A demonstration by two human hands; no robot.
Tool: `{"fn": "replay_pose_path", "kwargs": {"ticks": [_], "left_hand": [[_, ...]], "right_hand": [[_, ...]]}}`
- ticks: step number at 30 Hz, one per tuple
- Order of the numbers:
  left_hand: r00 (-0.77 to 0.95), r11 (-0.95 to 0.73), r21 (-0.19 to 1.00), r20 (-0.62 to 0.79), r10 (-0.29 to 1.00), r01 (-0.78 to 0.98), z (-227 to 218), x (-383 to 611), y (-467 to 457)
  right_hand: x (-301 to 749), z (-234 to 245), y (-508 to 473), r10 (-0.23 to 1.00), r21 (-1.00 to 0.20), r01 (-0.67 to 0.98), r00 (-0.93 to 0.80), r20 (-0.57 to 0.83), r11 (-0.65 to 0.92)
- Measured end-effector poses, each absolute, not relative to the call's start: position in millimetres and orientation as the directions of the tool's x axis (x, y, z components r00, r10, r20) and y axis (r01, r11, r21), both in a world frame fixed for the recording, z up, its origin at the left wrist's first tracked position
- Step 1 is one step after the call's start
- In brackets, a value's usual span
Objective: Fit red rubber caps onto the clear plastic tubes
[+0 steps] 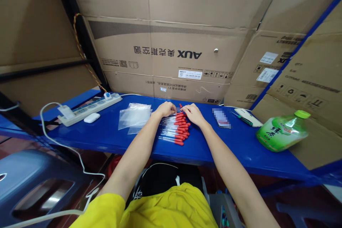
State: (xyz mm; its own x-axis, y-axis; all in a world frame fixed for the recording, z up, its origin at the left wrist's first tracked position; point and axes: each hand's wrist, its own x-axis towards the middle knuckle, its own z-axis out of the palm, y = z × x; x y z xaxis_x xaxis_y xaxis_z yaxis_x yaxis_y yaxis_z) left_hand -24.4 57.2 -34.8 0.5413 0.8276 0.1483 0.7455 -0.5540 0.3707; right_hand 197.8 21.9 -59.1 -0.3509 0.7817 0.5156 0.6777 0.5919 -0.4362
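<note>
A row of several clear droppers with red rubber bulbs [176,130] lies on the blue shelf [112,137] in front of me. My left hand [166,108] rests at the far end of the row, fingers curled down onto the glass tubes. My right hand [192,113] lies at the bulb side of the row, fingers bent and pressed on the topmost droppers. Whether either hand grips a dropper is hard to make out. A small stack of clear plastic bags [134,115] lies just left of the left hand.
A white power strip [91,108] with a plugged charger and a white earbud case [91,117] sit at the left. A phone [221,118], a box cutter [247,117] and a green bottle on its side [283,131] lie at the right. Cardboard boxes [171,53] wall in the back.
</note>
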Motion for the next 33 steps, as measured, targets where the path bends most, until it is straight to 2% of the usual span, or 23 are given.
{"fn": "replay_pose_path", "kwargs": {"ticks": [5, 9, 14, 17, 21, 25, 29, 33], "left_hand": [[0.546, -0.557, 0.357, 0.142, 0.826, 0.75, -34.0, -24.0, 57.5], [0.538, -0.547, 0.337, 0.129, 0.833, 0.766, -32.1, -22.5, 55.3], [0.525, -0.538, 0.238, 0.119, 0.843, 0.809, -28.5, -19.0, 50.0], [0.502, -0.531, 0.219, 0.176, 0.847, 0.819, -29.4, -19.4, 50.8], [0.462, -0.524, 0.305, 0.255, 0.85, 0.795, -35.6, -22.3, 57.1], [0.481, -0.592, 0.434, 0.346, 0.806, 0.679, -42.2, -20.0, 63.0], [0.525, -0.66, 0.463, 0.4, 0.751, 0.592, -44.4, -13.0, 63.4], [0.506, -0.699, 0.48, 0.482, 0.715, 0.53, -41.4, -6.8, 58.0]], "right_hand": [[198.4, -54.4, 20.0, 0.782, -0.456, 0.672, -0.312, 0.54, 0.583], [205.4, -51.2, 19.6, 0.807, -0.44, 0.745, -0.219, 0.548, 0.501], [213.3, -52.3, 19.6, 0.89, -0.409, 0.845, -0.154, 0.429, 0.343], [212.9, -52.6, 17.9, 0.917, -0.381, 0.864, -0.195, 0.349, 0.329], [209.6, -48.6, 12.3, 0.906, -0.271, 0.879, -0.318, 0.281, 0.392], [207.1, -43.3, 6.0, 0.903, -0.207, 0.887, -0.369, 0.218, 0.413], [208.0, -41.9, 5.0, 0.898, -0.229, 0.877, -0.369, 0.241, 0.422], [210.4, -43.0, 9.4, 0.873, -0.324, 0.838, -0.311, 0.375, 0.438]]}}
